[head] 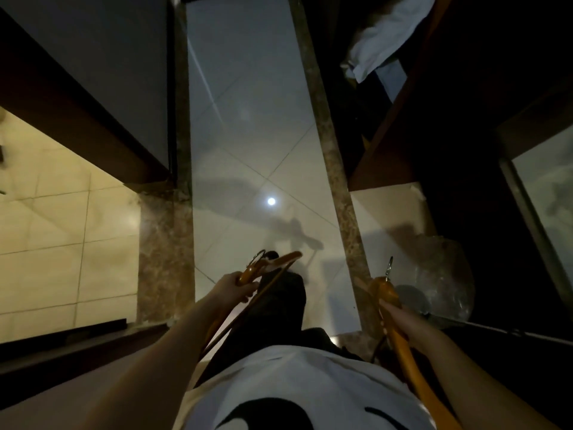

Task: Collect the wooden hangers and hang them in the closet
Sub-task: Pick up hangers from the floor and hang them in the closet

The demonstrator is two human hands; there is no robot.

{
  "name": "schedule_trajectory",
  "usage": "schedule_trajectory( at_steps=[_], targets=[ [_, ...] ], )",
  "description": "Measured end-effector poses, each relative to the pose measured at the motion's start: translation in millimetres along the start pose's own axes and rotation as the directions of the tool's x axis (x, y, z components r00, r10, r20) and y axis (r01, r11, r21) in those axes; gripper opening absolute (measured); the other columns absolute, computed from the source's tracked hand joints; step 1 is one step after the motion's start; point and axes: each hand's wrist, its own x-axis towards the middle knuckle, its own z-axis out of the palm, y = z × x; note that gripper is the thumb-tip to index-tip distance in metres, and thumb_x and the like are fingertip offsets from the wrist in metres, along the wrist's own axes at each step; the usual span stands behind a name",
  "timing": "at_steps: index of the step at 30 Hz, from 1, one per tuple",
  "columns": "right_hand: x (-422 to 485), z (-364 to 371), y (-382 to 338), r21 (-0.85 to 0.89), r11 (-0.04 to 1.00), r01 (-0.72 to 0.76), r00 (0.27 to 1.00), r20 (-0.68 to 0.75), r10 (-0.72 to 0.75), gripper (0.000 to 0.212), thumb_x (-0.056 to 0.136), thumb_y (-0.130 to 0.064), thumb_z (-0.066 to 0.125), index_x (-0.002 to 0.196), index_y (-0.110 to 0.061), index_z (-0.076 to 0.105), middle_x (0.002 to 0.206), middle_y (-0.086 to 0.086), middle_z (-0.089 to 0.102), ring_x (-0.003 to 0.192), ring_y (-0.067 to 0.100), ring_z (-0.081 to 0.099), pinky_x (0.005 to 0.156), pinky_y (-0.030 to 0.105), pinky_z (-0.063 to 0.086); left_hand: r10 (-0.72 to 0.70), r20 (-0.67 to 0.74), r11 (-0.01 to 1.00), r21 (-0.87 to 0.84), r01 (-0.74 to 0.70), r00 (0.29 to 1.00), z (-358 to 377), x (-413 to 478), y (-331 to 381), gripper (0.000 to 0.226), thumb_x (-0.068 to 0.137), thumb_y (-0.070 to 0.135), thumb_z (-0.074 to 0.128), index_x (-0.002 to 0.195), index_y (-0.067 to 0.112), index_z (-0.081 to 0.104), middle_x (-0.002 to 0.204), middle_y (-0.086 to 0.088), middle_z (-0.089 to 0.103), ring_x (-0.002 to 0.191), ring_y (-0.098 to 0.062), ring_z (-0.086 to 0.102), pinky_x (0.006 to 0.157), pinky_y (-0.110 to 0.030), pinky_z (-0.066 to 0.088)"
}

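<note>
My left hand (238, 287) is closed around the neck of a wooden hanger (279, 259) whose metal hook points forward over the floor. Its lower bar runs back along my left forearm. My right hand (400, 315) grips a second wooden hanger (386, 290), held upright with its hook on top and its arm trailing back past my wrist. Both hangers hang low in front of my body over a narrow tiled corridor. The dark closet opening (465, 103) lies to the right.
A pale tiled floor (248, 119) runs ahead between marble strips. A dark door frame (77, 97) stands at left with a yellow tiled room beyond it. White cloth (381, 41) lies on a closet shelf at upper right. A clear plastic bag (443, 274) sits by my right hand.
</note>
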Motion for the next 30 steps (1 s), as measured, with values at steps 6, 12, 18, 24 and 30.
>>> schedule_trajectory(
  at_steps=[6, 12, 18, 24, 30],
  targets=[
    [10, 26, -126, -0.087, 0.994, 0.072, 0.997, 0.046, -0.068, 0.042, 0.092, -0.04, 0.051, 0.112, -0.003, 0.056, 0.09, 0.016, 0.064, 0.077, 0.025, 0.062, 0.062, 0.03, 0.05, -0.174, -0.102, 0.985, -0.032, 0.172, 0.979, -80, 39, -8, 0.027, 0.085, 0.02, 0.065, 0.107, 0.007, 0.056, 0.096, -0.016, 0.064, 0.089, -0.029, 0.062, 0.086, -0.044, 0.053],
    [19, 52, -257, -0.138, 0.965, 0.225, 0.971, 0.119, -0.209, 0.052, 0.091, -0.045, 0.049, 0.126, -0.007, 0.051, 0.099, 0.013, 0.064, 0.089, 0.025, 0.063, 0.085, 0.039, 0.051, -0.2, -0.196, 0.977, -0.114, 0.18, 0.96, -156, 71, 12, 0.024, 0.089, 0.015, 0.059, 0.108, 0.0, 0.056, 0.086, -0.013, 0.059, 0.076, -0.021, 0.057, 0.065, -0.028, 0.049],
    [37, 56, -353, -0.126, 0.947, 0.296, 0.948, 0.158, -0.275, 0.051, 0.091, -0.044, 0.05, 0.13, -0.011, 0.048, 0.117, 0.015, 0.062, 0.097, 0.025, 0.062, 0.092, 0.039, 0.048, -0.197, -0.249, 0.976, -0.14, 0.166, 0.948, -201, 120, 61, 0.024, 0.088, 0.014, 0.06, 0.107, 0.0, 0.055, 0.083, -0.013, 0.059, 0.073, -0.021, 0.056, 0.066, -0.029, 0.048],
    [83, 35, -436, -0.129, 0.955, 0.266, 0.959, 0.131, -0.25, 0.045, 0.094, -0.031, 0.05, 0.126, 0.0, 0.051, 0.095, 0.012, 0.06, 0.074, 0.017, 0.057, 0.055, 0.023, 0.045, -0.144, -0.211, 0.983, -0.144, 0.115, 0.967, -228, 197, 164, 0.027, 0.087, 0.02, 0.063, 0.107, 0.003, 0.055, 0.094, -0.018, 0.064, 0.087, -0.03, 0.062, 0.082, -0.043, 0.053],
    [110, -14, -510, -0.047, 0.987, 0.156, 0.984, 0.099, -0.151, 0.06, 0.089, -0.043, 0.053, 0.133, -0.003, 0.045, 0.117, 0.018, 0.059, 0.089, 0.026, 0.058, 0.065, 0.028, 0.047, -0.009, -0.13, 0.995, -0.097, -0.004, 0.991, -255, 269, 296, 0.021, 0.09, 0.017, 0.058, 0.108, 0.007, 0.054, 0.087, -0.005, 0.059, 0.082, -0.02, 0.059, 0.072, -0.027, 0.05]
  ],
)
